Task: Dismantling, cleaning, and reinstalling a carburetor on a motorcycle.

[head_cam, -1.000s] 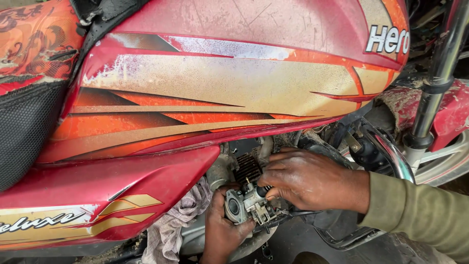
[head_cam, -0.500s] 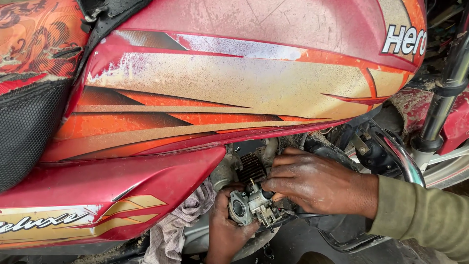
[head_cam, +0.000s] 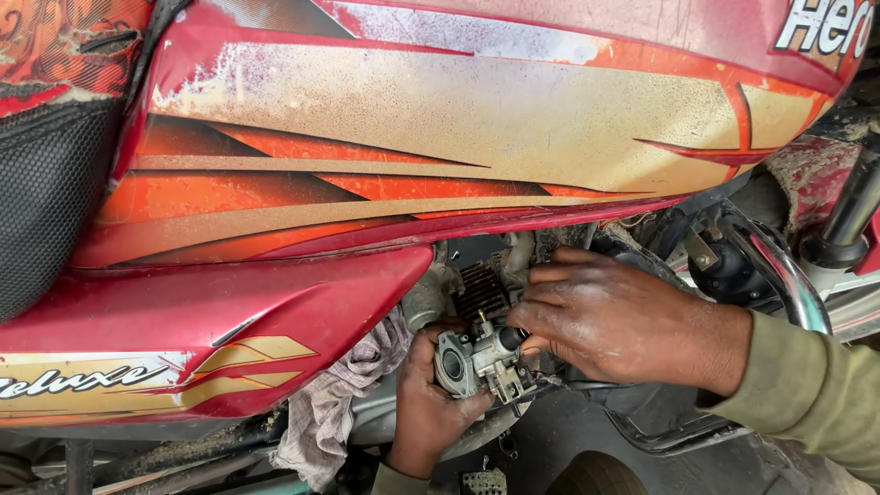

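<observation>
One carburettor (head_cam: 478, 359), small cast grey metal body with a round bore facing left and brass-coloured fittings on top, held under the tank (head_cam: 440, 137) in the gap beside the finned cylinder (head_cam: 481, 291). Room for moving is tight: the tank's lower edge closes it from above, the red side panel (head_cam: 229, 339) from the left, a chrome guard bar (head_cam: 788, 284) and dark frame tubes from the right; the only open space lies below, toward the dark ground. Two hands. Left hand (head_cam: 429, 403) comes up from below, its grip cupped round the carburettor's left side and underside, thumb near the bore. Right hand (head_cam: 614, 316) reaches in from the right in an olive sleeve (head_cam: 816, 390), its grip narrow, fingertips pinched on the carburettor's right end. One checked rag (head_cam: 339, 403), limp and soiled, hangs just left of the left hand. Tank: glossy red paint with orange and cream stripes, dusty and scuffed. One seat (head_cam: 46, 211), black mesh, at the left edge. One fork leg (head_cam: 852, 215), dark, at the right edge.
</observation>
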